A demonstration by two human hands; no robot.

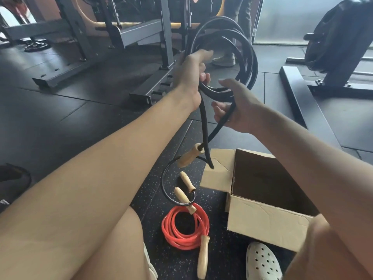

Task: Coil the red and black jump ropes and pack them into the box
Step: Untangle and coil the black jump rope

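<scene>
Your black jump rope (219, 93) is held up in big loops toward twelve o'clock of your view. Your left hand (191, 73) grips the gathered strands with tightly curled fingers. Your right hand (238, 108), at four o'clock from the left, holds one strand in loosely curled fingers. A wooden handle (188, 156) dangles below. The red jump rope (168, 229) lies coiled on the floor (80, 118), at nine o'clock from the open box (266, 221).

Head-worn wide-angle view, facing forward and down, low over floor (80, 110)
</scene>
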